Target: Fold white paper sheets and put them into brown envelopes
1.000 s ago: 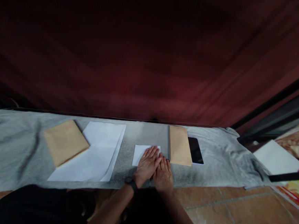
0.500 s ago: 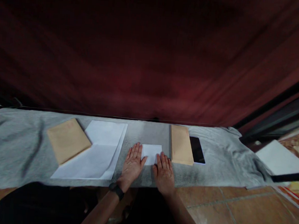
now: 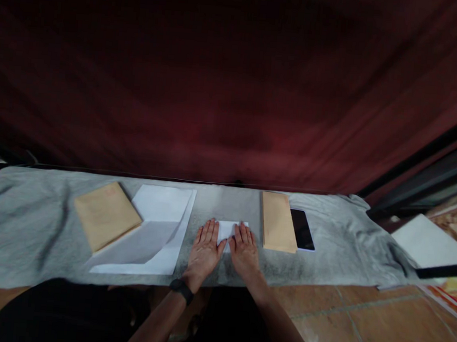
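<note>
A small folded white paper [image 3: 226,228] lies on the grey cloth [image 3: 30,229] in front of me. My left hand [image 3: 204,252] rests flat on the cloth at the paper's left edge, fingers stretched out. My right hand [image 3: 243,249] lies flat over the paper's right part, fingers spread. A black watch [image 3: 181,289] sits on my left wrist. Neither hand holds anything.
A tan envelope [image 3: 277,220] and a black phone [image 3: 302,229] lie right of the hands. At left, another tan envelope [image 3: 106,214] rests on white sheets [image 3: 156,234], one with a lifted corner. Red curtain behind; tiled floor and a white sheet [image 3: 426,240] at right.
My hands, first stacked on the paper, slid apart, then my right hand moved forward onto it. The lower corner of the white sheets at left has lifted and folded over.
</note>
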{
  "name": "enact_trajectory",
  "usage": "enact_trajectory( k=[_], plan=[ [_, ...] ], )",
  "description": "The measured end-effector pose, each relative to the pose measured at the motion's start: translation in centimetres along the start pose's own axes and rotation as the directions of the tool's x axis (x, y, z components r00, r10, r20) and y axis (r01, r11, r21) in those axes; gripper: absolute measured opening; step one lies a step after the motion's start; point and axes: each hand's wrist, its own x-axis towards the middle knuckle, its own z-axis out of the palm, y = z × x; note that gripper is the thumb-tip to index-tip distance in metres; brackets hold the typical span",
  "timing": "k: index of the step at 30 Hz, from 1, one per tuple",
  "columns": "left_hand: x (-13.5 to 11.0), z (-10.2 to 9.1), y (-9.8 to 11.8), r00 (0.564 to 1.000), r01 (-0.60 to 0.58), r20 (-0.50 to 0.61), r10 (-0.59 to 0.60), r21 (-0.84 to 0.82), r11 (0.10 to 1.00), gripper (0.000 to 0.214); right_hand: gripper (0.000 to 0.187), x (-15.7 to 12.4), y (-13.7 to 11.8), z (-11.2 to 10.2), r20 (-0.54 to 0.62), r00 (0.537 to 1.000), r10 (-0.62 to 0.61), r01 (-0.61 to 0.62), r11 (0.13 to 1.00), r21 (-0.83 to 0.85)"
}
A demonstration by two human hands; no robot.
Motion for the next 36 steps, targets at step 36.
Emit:
enact_trajectory(
  k=[36],
  plan=[
    [-2.3,-2.5,-0.6,0.992,-0.115,0.051,0.119,-0.069,0.991,0.051,0.053,-0.5,0.0,1.0,-0.1,0.994,0.038,-0.043,0.998,-0.044]
  ],
)
